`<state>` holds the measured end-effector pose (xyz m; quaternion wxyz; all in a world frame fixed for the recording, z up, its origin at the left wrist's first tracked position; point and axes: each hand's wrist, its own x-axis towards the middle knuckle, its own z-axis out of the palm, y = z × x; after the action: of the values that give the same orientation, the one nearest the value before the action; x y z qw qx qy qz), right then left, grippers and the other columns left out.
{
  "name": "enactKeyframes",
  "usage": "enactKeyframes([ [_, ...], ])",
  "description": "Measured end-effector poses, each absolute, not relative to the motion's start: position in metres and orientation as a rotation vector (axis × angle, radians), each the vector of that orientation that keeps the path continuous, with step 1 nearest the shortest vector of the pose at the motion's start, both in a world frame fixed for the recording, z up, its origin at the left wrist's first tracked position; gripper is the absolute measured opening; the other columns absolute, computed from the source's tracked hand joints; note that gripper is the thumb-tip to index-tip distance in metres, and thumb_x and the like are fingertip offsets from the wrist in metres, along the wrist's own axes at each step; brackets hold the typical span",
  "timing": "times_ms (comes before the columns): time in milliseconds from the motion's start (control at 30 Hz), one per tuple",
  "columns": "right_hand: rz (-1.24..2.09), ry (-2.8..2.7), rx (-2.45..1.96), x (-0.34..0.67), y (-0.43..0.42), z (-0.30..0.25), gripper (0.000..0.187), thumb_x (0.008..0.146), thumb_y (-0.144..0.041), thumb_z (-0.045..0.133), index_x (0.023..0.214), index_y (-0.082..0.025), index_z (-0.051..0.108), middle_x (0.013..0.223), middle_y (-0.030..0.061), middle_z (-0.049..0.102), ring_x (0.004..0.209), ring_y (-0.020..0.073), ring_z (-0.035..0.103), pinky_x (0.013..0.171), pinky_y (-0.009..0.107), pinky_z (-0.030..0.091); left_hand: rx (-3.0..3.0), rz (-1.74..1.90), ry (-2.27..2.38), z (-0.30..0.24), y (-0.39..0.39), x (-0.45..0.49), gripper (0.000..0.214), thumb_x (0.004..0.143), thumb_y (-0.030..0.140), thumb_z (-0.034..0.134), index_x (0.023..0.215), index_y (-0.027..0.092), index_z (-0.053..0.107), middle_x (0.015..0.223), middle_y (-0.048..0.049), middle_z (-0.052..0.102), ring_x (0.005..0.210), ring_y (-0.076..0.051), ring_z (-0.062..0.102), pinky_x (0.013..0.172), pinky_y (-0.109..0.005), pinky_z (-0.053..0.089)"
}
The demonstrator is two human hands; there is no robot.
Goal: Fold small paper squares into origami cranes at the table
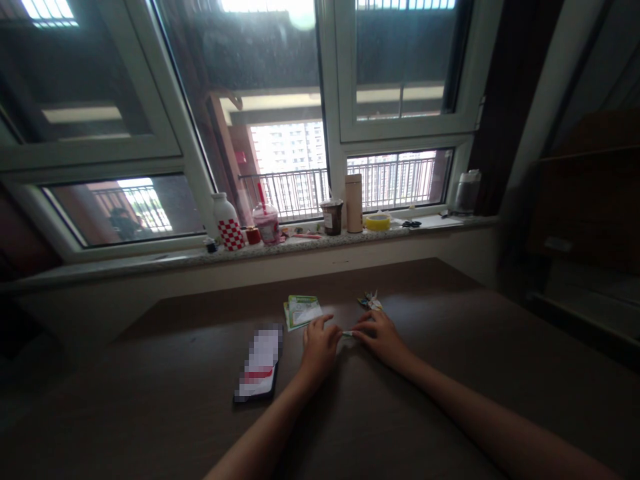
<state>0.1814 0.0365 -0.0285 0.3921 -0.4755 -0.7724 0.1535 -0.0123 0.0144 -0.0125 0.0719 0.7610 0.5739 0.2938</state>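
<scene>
Both my hands rest on a dark brown table point(150, 400). My left hand point(319, 345) and my right hand point(381, 335) meet at their fingertips, pinching a small pale object point(347, 333) between them; I cannot make out what it is. Just beyond the left hand lies a green and white packet point(302, 309). A small cluster of folded coloured pieces point(370, 301) sits just past the right hand. A phone point(259, 363) lies flat to the left of my left hand.
A windowsill point(150, 259) runs behind the table with a red-checked bottle point(227, 222), a pink lidded cup point(267, 223), a dark cup point(332, 217), a beige flask point(354, 203), a yellow tape roll point(377, 221) and a grey jug point(467, 192). Dark furniture stands right.
</scene>
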Motion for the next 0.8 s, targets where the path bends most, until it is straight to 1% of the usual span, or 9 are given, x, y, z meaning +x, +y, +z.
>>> enactKeyframes([
  [100,0.394,-1.95,-1.136,0.181,0.037,-0.029,0.013,0.084,-0.033,0.068,0.09,-0.026,0.077,0.103,0.0075,0.065,0.105,0.0247,0.056,0.098,0.042,0.04,2.299,0.942,1.718,-0.012,0.013,-0.011,0.017,0.091,0.022,0.053,0.09,0.024,0.07,0.134,-0.0049,0.056,0.126,-0.025,0.045,0.109,-0.046,0.034],
  [233,0.426,-1.91,-1.078,0.179,0.037,-0.03,0.014,0.084,-0.034,0.068,0.082,-0.023,0.076,0.1,0.0077,0.065,0.103,0.0239,0.056,0.098,0.042,0.04,2.246,1.076,1.671,-0.011,0.013,-0.009,0.015,0.09,0.022,0.055,0.086,0.023,0.069,0.132,-0.0056,0.056,0.125,-0.024,0.046,0.11,-0.044,0.034],
  [333,0.495,-1.82,-1.078,0.177,0.038,-0.03,0.022,0.083,-0.04,0.067,0.077,-0.021,0.076,0.097,0.008,0.066,0.103,0.0241,0.057,0.099,0.041,0.04,2.08,1.23,1.644,-0.011,0.014,-0.007,0.012,0.086,0.027,0.061,0.094,0.022,0.068,0.127,-0.0069,0.057,0.125,-0.024,0.047,0.109,-0.042,0.036],
  [433,0.566,-1.689,-1.108,0.176,0.04,-0.031,0.03,0.08,-0.049,0.067,0.075,-0.02,0.076,0.092,0.0086,0.067,0.1,0.0249,0.059,0.098,0.042,0.04,1.915,1.286,1.651,-0.012,0.014,-0.006,0.023,0.08,0.032,0.069,0.1,0.021,0.068,0.126,-0.0081,0.057,0.125,-0.025,0.047,0.11,-0.043,0.036],
  [500,0.642,-1.619,-1.101,0.176,0.04,-0.032,0.036,0.079,-0.053,0.067,0.076,-0.019,0.077,0.09,0.0087,0.067,0.095,0.0244,0.061,0.094,0.04,0.043,1.873,1.239,1.649,-0.012,0.013,-0.004,0.02,0.078,0.031,0.071,0.095,0.021,0.071,0.129,-0.0081,0.057,0.127,-0.026,0.046,0.11,-0.044,0.035],
  [600,0.752,-1.553,-1.085,0.174,0.041,-0.033,0.04,0.076,-0.057,0.067,0.076,-0.019,0.078,0.088,0.0085,0.067,0.09,0.0233,0.062,0.087,0.037,0.047,1.861,1.198,1.64,-0.013,0.012,0.0,0.011,0.08,0.029,0.068,0.087,0.023,0.075,0.131,-0.0063,0.057,0.128,-0.026,0.045,0.112,-0.045,0.033],
  [667,0.781,-1.545,-1.092,0.174,0.041,-0.034,0.039,0.075,-0.057,0.068,0.074,-0.02,0.078,0.088,0.0082,0.068,0.091,0.0233,0.063,0.087,0.037,0.047,1.859,1.213,1.632,-0.012,0.012,0.003,0.011,0.082,0.028,0.066,0.084,0.023,0.075,0.132,-0.0058,0.057,0.128,-0.026,0.046,0.112,-0.045,0.033],
  [800,0.755,-1.592,-1.108,0.175,0.043,-0.037,0.032,0.072,-0.053,0.072,0.069,-0.021,0.078,0.09,0.0082,0.069,0.095,0.0242,0.062,0.092,0.039,0.044,1.868,1.24,1.629,-0.014,0.013,0.004,0.013,0.083,0.029,0.064,0.083,0.022,0.075,0.133,-0.0065,0.057,0.128,-0.025,0.046,0.112,-0.044,0.034],
])
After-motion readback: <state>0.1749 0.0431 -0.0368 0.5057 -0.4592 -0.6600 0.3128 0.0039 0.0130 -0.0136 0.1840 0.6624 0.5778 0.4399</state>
